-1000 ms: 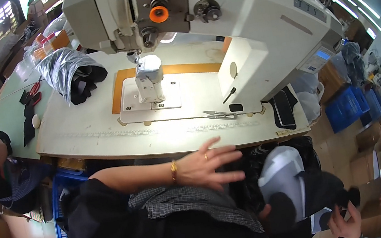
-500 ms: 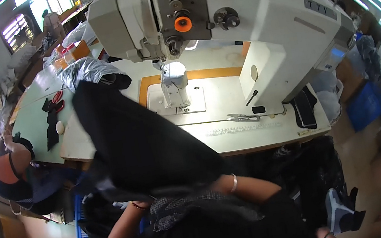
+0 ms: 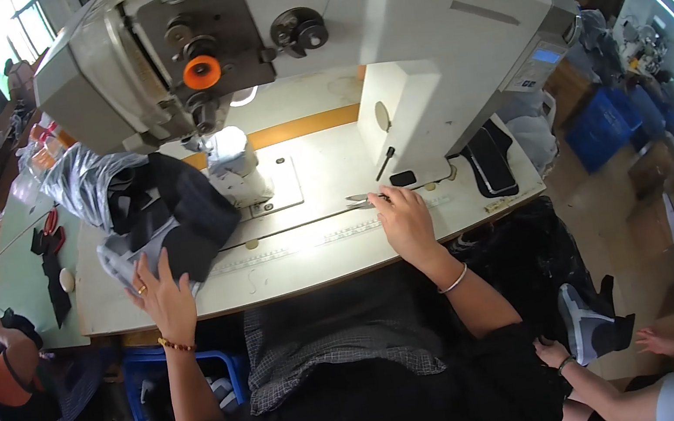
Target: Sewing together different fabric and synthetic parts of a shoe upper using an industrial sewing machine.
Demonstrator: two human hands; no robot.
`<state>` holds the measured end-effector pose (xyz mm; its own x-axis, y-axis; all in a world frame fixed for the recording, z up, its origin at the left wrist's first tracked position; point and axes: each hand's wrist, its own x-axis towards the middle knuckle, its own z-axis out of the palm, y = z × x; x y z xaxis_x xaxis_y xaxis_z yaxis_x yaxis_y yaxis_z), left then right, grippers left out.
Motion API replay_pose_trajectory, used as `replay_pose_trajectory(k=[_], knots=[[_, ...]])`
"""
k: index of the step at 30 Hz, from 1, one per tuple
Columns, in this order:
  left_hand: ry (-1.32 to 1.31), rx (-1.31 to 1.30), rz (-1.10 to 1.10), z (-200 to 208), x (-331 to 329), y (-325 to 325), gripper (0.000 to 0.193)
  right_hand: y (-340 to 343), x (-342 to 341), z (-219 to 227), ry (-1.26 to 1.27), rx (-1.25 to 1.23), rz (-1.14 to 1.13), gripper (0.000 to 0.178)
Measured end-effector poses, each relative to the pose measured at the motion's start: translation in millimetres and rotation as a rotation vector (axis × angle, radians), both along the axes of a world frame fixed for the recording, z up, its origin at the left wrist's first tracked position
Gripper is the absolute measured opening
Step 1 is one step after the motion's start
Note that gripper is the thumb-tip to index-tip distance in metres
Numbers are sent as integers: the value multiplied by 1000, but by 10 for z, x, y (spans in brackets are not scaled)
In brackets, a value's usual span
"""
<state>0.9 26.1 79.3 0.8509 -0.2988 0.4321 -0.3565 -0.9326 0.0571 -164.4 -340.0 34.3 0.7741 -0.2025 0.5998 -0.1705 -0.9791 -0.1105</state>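
Note:
My left hand (image 3: 164, 299) lies with fingers spread on the near edge of grey and black fabric pieces (image 3: 191, 207), heaped on the left of the sewing machine table (image 3: 294, 270). My right hand (image 3: 407, 226) is closed over the handles of small metal scissors (image 3: 359, 200) at the table's middle; the blades point left and the handles are mostly hidden under the fingers. Between my hands a clear ruler strip (image 3: 349, 231) runs along the table. Behind them rises the post (image 3: 238, 169) of a large white sewing machine (image 3: 412, 13).
A silvery plastic bag (image 3: 82, 185) sits behind the fabric. A black cut piece (image 3: 488, 160) lies at the table's right end. Below left is a blue basket (image 3: 233, 363). One person (image 3: 16, 380) sits at left; another's arm (image 3: 599, 389) is at lower right near a grey-black boot (image 3: 589, 325).
The large black fabric held up before me is down on the table at left. My left hand has come to rest on the heap; my right has reached forward onto the scissors. The view has shifted.

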Motion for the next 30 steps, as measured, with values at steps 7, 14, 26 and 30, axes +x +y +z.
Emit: replay_pose_trajectory(k=[7,14,26,30], knots=[[149,-418,-1009,34,-675,-1384,47,-82,-303,200,61,54,105,27],[211,-125,-1167,-293,-907,-3143,74,-1509,-1000,1721,-871,263,-130,23],[210,-60,-962,-469,-911,-3489,77,-3954,-435,3778,21,882,-313,79],[201,-134,-956,-495,-907,-3471,69,-4222,-404,3600,-81,978,-256,64]])
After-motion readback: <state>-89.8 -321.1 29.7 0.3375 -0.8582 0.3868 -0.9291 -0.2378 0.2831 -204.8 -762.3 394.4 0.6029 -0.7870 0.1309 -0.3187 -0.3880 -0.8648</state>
